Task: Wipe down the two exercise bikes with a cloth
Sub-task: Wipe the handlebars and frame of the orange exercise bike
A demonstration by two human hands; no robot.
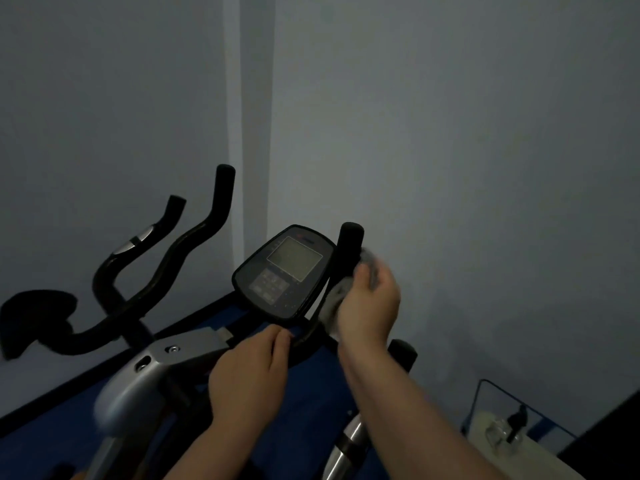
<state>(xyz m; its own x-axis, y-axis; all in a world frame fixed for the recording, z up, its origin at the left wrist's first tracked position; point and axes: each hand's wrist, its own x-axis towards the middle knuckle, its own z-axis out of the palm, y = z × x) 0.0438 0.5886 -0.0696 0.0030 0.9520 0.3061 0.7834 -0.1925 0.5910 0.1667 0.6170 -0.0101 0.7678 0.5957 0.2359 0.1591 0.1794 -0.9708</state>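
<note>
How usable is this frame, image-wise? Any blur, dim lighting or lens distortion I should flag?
Head view: dim and underexposed overall, with a bluish-grey cast and no glare. The right hand and the grey cloth it holds against the handlebar grip are smeared by motion blur; the left hand and the console are steadier, though the console's markings are unreadable. Wide-angle bending shows at the edges.

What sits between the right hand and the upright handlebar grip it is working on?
In the head view, a grey cloth lies between the right hand and the black grip.
</note>
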